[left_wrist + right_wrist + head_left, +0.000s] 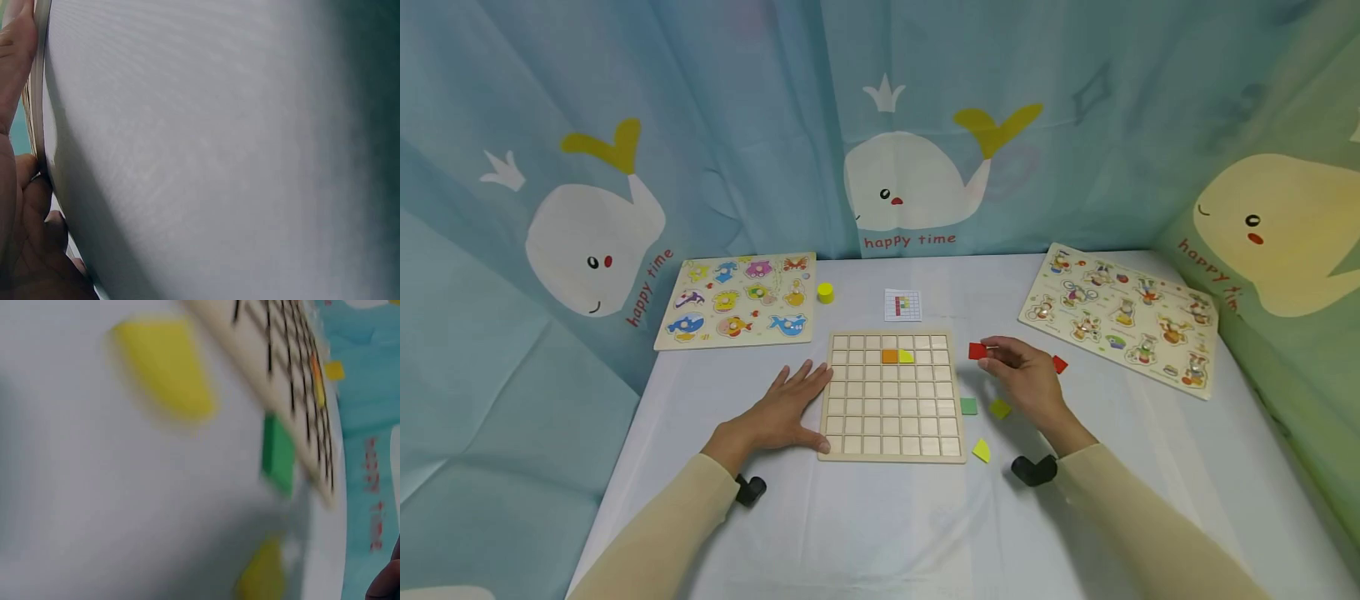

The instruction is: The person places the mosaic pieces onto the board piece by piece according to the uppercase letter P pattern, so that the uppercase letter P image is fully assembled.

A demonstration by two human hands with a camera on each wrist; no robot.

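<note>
1. A small, flat red square tile (977, 351), seemingly of painted wood, is held by the right grip (1026, 379), just beside the upper right edge of a pale wooden gridded board (891, 407). Whether the white cloth-covered bench (865, 533) is touched by it cannot be told.
2. The right grip is nearly closed, with the tile's right-hand side pinched between thumb and fingertips; most of its face is uncovered.
3. Little weight and a stiff body are to be expected; a light pinch should be enough, and damage seems unlikely.
4. The smooth faces may slip or swivel, so opposite edges are best taken.
5. Similar handling may be expected from the loose green square tile (969, 406); the yellow quarter-round tile (982, 451) is better taken across curve and corner.
6. The board, probably stiff and heavier, is best held by its rim; its left edge is touched by the left grip (782, 408), whose fingers are spread, with nothing clasped.
</note>
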